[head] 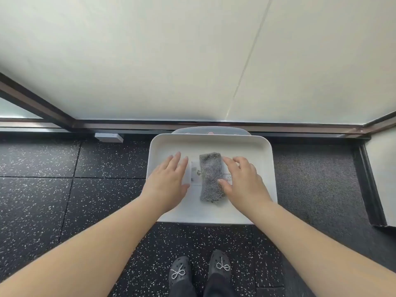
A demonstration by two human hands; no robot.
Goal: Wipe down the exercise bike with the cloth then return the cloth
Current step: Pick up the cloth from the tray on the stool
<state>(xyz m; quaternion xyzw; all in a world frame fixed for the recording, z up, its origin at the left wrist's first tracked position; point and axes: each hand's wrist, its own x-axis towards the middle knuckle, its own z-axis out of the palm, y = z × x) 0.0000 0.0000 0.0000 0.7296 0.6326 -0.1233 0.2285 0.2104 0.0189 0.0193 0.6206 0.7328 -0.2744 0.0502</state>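
Note:
A folded grey cloth [211,176] lies in the middle of a white tray [248,144], on top of a white printed label. My right hand [242,181] rests at the cloth's right edge, fingers spread, thumb and fingertips touching the fabric without closing on it. My left hand [169,181] lies flat and open over the tray's left part, just left of the cloth and apart from it. The exercise bike is out of view.
The tray sits on a low stand [211,130] against a frosted glass wall [192,61] with a dark metal frame. Black speckled rubber flooring [64,200] surrounds it. A small white box [109,137] sits at the wall base. My two black shoes [199,269] stand below the tray.

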